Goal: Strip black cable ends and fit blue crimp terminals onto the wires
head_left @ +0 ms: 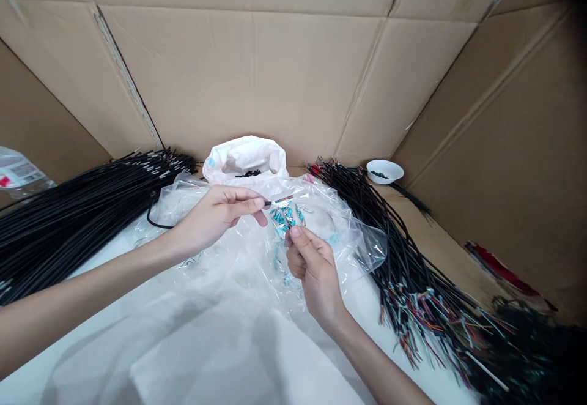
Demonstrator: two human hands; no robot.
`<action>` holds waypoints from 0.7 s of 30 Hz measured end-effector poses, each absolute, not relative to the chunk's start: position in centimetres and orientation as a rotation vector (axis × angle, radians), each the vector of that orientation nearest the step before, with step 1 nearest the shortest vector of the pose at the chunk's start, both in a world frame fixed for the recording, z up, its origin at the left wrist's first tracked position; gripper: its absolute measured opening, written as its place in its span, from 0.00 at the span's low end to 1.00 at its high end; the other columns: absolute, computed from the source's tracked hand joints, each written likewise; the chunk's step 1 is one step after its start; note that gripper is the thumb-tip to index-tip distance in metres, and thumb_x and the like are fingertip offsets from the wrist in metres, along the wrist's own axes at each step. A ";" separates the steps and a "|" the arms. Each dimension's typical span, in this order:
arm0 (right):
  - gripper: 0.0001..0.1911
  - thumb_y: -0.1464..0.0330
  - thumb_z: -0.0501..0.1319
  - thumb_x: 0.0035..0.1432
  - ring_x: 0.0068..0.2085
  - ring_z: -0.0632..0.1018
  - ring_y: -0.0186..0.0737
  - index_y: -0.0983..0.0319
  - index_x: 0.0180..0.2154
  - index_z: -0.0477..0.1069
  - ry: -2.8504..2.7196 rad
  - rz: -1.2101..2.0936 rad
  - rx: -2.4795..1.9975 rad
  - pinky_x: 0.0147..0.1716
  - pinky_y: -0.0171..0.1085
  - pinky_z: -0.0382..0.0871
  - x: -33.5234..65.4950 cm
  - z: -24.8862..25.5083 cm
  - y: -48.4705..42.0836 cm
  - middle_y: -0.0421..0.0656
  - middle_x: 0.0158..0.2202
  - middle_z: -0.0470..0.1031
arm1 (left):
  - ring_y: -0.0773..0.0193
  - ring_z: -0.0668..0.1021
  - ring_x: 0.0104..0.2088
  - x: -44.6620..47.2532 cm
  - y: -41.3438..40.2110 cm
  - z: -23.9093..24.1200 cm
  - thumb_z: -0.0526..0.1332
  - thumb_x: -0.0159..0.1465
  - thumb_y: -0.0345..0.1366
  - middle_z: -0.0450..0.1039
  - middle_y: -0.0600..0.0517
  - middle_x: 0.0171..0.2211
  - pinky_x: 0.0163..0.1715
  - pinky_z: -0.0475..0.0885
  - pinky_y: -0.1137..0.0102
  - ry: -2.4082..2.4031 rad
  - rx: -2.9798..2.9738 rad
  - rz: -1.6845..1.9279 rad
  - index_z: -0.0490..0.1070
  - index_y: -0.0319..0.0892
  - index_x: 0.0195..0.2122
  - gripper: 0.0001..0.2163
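A white sheet (220, 344) covers the tabletop along the middle of its near edge. At the near right corner lies a dark tangled heap (536, 350), blurred in outline. The right hand (316, 264) is above the middle of the tabletop, fingers curled and thumb pressed down, gripping a slim item (287, 224); its type cannot be determined. Slightly farther and to the left, the left hand (224, 209) pinches a black cable (268, 203) between thumb and fingers near its end. Thin coloured wires (285, 198) project from that end toward the right, above the right hand and apart from it. Part of a black loop (152, 216) shows beside the left wrist. Below and between the hands, small blue-and-silver pieces (279, 216) lie on crumpled clear plastic (369, 246). A left cable bundle (82, 209) extends from the left edge toward the far edge. A right cable bundle (389, 227) runs from the far edge toward the near right corner, its multicoloured wire ends (422, 313) fanned out at the near end. At the far edge, an open white bag (222, 163) contains small black parts (251, 173). Near the far right corner, a white bowl (393, 172) holds small dark pieces (380, 174). A cardboard wall (275, 74) stands behind the far edge.
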State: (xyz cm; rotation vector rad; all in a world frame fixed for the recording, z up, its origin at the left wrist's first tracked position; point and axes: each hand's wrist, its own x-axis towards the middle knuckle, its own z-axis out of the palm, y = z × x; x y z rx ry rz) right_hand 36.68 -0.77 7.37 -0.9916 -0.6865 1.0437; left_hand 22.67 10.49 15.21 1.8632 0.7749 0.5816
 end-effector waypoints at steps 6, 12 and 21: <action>0.25 0.47 0.69 0.52 0.18 0.46 0.25 0.60 0.25 0.65 -0.668 1.044 -0.985 0.17 0.31 0.39 36.6 7.5 -0.7 0.28 0.15 0.46 | 0.74 0.55 0.19 22.6 10.5 14.9 0.64 0.64 0.43 0.75 0.52 0.30 0.18 0.47 0.72 0.766 1.843 0.551 0.81 0.41 0.28 0.13; 0.25 0.48 0.69 0.51 0.18 0.46 0.25 0.60 0.25 0.65 -0.658 1.034 -0.987 0.16 0.32 0.38 36.7 7.5 -0.7 0.27 0.15 0.47 | 0.75 0.55 0.19 22.6 10.6 14.7 0.64 0.64 0.44 0.75 0.53 0.30 0.18 0.46 0.72 0.756 1.834 0.558 0.81 0.42 0.29 0.13; 0.24 0.48 0.68 0.52 0.18 0.46 0.25 0.60 0.24 0.65 -0.670 1.028 -0.990 0.17 0.32 0.39 36.9 7.4 -0.7 0.28 0.15 0.46 | 0.74 0.56 0.19 22.7 10.8 14.5 0.64 0.64 0.43 0.78 0.51 0.30 0.18 0.48 0.72 0.752 1.840 0.551 0.82 0.41 0.31 0.13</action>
